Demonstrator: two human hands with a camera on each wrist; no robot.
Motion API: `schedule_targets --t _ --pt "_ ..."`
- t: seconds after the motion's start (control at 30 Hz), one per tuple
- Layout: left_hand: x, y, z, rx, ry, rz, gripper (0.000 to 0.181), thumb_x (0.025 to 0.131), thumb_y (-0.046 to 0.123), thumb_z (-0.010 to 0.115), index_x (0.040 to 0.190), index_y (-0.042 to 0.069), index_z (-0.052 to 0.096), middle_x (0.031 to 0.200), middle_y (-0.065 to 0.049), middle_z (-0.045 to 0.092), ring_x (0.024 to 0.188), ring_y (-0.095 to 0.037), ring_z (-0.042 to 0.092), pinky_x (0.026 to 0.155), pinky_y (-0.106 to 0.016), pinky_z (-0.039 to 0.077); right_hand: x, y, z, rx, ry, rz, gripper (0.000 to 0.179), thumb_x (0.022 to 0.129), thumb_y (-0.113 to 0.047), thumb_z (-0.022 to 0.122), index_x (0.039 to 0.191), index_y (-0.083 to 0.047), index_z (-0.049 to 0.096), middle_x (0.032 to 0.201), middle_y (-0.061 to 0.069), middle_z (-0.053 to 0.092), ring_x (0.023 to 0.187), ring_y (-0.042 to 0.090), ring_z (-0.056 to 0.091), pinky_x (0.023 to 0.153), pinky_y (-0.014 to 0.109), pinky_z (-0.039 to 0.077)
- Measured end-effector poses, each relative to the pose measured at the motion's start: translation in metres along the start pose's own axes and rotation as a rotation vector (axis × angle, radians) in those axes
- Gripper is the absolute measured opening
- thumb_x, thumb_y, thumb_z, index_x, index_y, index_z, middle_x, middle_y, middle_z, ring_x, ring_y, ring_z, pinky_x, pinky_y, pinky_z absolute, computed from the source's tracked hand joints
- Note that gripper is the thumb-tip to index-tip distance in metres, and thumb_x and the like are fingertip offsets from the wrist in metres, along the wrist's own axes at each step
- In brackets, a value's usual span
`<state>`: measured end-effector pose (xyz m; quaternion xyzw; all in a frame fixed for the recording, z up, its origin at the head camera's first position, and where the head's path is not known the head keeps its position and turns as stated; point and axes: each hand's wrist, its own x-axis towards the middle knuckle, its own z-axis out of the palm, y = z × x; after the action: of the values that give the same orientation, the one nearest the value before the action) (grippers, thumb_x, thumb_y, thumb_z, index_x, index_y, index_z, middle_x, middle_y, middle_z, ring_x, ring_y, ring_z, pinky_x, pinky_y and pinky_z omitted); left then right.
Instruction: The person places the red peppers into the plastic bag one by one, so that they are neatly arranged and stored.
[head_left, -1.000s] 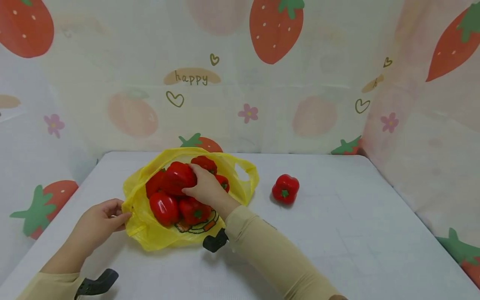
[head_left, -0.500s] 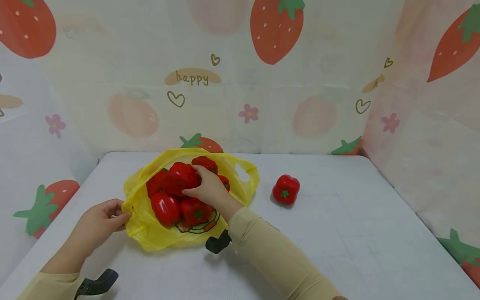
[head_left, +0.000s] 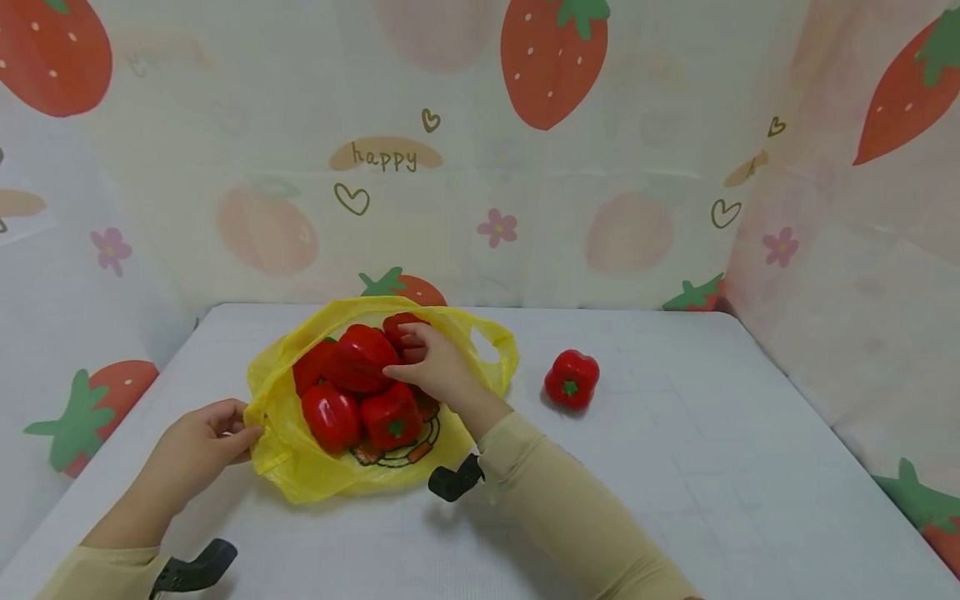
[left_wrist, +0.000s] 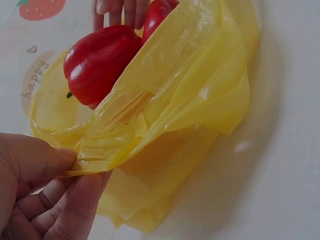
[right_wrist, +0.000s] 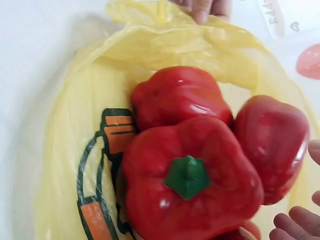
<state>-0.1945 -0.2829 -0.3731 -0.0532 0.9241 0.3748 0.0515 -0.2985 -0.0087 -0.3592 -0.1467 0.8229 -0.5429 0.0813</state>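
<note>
A yellow plastic bag [head_left: 300,479] lies on its side with its mouth facing me and several red bell peppers inside. My left hand [head_left: 197,446] pinches the left edge of the bag's mouth between thumb and fingers; the left wrist view shows the film gathered there. Inside the mouth, my right hand [head_left: 444,367] hovers with loosely bent fingers beside a glossy bell pepper [head_left: 363,357]. In the right wrist view its fingers [right_wrist: 299,222] appear at the right edge, a gap away from the peppers. One stem-forward bell pepper [right_wrist: 155,172] fills the middle of that view.
Another red bell pepper [head_left: 572,379] stands on the white table [head_left: 712,467], right of the bag. Behind the table hangs a strawberry-printed cloth [head_left: 465,183]. Black wrist mounts [head_left: 456,479] stick out below the forearms.
My right hand has let go of the upper bell pepper and drawn back slightly to the right. The left hand keeps its place on the bag's edge.
</note>
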Motion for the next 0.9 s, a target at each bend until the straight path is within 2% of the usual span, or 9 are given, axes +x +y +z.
schedule_targets --t 0.3,0.47,0.7,0.9 --pt "0.0 0.0 0.0 -0.005 -0.001 -0.011 0.036 0.089 0.031 0.059 0.111 0.002 0.053 0.092 -0.009 0.057 0.081 -0.017 0.06 0.073 -0.034 0.055 -0.012 -0.007 -0.019 0.018 -0.004 -0.015 0.057 0.077 -0.021 0.074 0.128 -0.016 0.051 0.125 0.005 0.053 0.112 0.022 0.052 0.089 0.035 0.048" --pt "0.0 -0.001 0.0 -0.001 0.006 -0.01 0.036 0.089 0.031 0.059 0.111 0.002 0.053 0.092 -0.009 0.057 0.08 -0.017 0.06 0.073 -0.034 0.055 -0.019 -0.01 -0.03 0.027 -0.012 -0.027 0.049 0.077 -0.022 0.074 0.123 -0.02 0.055 0.123 0.005 0.056 0.111 0.023 0.054 0.088 0.035 0.049" --pt "0.001 -0.002 0.0 -0.008 0.01 -0.003 0.037 0.089 0.029 0.059 0.112 0.001 0.053 0.093 -0.01 0.057 0.081 -0.017 0.06 0.073 -0.033 0.055 -0.026 -0.01 -0.05 0.132 -0.025 -0.042 0.048 0.078 -0.017 0.072 0.123 -0.014 0.054 0.119 0.004 0.056 0.115 0.028 0.051 0.087 0.035 0.049" --pt "0.001 -0.001 0.001 -0.005 0.008 -0.006 0.035 0.09 0.028 0.059 0.112 0.001 0.053 0.093 -0.01 0.057 0.08 -0.017 0.06 0.072 -0.033 0.055 -0.032 -0.008 -0.074 0.085 0.023 -0.028 0.05 0.079 -0.018 0.071 0.125 -0.011 0.053 0.123 0.008 0.055 0.114 0.025 0.053 0.09 0.035 0.048"
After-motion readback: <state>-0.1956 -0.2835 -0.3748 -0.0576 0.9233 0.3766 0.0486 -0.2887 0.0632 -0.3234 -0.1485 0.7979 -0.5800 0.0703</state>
